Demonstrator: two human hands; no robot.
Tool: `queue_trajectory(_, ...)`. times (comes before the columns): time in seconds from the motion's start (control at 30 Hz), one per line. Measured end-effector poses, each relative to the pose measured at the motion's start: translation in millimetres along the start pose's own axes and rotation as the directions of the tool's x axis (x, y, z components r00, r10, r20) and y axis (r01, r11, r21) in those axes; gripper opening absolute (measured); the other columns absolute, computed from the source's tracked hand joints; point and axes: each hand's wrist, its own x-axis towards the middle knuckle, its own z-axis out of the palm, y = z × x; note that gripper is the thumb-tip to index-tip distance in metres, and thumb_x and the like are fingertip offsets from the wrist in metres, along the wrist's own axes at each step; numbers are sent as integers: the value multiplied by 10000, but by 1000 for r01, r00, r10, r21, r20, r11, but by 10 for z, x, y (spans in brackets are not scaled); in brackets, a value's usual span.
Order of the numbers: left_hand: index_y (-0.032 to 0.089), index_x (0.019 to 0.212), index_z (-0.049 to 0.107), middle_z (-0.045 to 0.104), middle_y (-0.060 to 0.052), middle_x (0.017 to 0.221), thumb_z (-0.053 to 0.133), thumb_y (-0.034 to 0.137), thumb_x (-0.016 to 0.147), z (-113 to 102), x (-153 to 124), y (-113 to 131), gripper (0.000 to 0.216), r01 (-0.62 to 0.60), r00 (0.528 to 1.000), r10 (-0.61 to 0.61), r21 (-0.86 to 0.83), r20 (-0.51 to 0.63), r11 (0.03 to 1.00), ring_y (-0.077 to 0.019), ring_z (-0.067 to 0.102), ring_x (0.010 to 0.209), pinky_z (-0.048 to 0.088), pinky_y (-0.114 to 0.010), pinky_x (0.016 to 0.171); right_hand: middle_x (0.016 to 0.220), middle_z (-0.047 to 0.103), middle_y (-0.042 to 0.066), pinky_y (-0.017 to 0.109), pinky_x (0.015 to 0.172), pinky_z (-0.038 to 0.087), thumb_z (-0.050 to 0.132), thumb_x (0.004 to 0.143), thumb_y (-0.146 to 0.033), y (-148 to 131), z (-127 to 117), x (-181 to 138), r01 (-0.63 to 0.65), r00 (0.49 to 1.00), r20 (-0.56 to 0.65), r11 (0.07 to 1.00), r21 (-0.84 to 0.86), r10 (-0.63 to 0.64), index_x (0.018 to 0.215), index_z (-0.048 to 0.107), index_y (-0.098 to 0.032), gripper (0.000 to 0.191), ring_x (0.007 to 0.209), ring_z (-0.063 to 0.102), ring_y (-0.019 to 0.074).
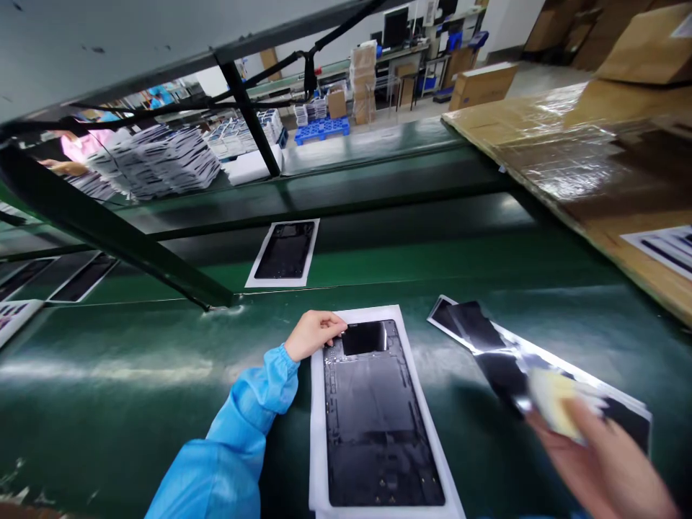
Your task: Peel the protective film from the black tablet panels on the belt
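A long black panel (pixel 373 418) lies on a white sheet (pixel 318 432) on the green bench in front of me. My left hand (pixel 313 333), in a blue sleeve, rests with its fingertips on the panel's top left corner, beside a glossy black patch (pixel 365 337). My right hand (pixel 600 461) is blurred at the lower right and holds a pale yellowish pad (pixel 556 404). It hovers over a strip of glossy black film pieces on white backing (pixel 486 346) lying to the right of the panel.
Another black panel on a white sheet (pixel 285 252) lies on the green conveyor (pixel 432 259) beyond. More panels (pixel 81 277) sit at left. A black frame strut (pixel 108 231) crosses the left. Stacked trays (pixel 162 162) and a person in pink (pixel 76 148) are behind. Wrapped cardboard (pixel 584 166) lies at right.
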Motion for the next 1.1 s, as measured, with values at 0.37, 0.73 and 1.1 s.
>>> queue_trajectory(0.37, 106, 776, 701, 642, -20, 622, 655, 255, 776, -12, 30, -64, 156, 10, 999, -8, -36, 35, 999, -73, 545, 457, 409, -131, 410, 681, 643, 62, 305, 460, 471, 750, 636, -535, -14, 1363, 116, 154, 967, 225, 977, -146, -119, 734, 686, -168, 386, 554, 557, 234)
queue_trajectory(0.73, 126, 769, 710, 645, -8, 614, 656, 271, 777, -2, 29, -83, 155, -20, 999, 19, 49, 26, 999, -91, 572, 469, 434, -149, 453, 1000, 668, 75, 328, 705, 533, 599, 809, -482, 74, 1466, 103, 396, 888, 344, 888, -234, -306, 1046, 648, -182, 385, 870, 625, 273)
queue_trajectory(1.1, 128, 737, 702, 636, 5, 597, 647, 240, 778, 6, 16, -38, 131, -7, 1000, 6, 46, 26, 999, -85, 562, 458, 412, -149, 454, 996, 663, 61, 302, 665, 511, 566, 845, -463, 130, 1466, 126, 453, 858, 392, 849, -273, -332, 1010, 621, -203, 313, 878, 625, 272)
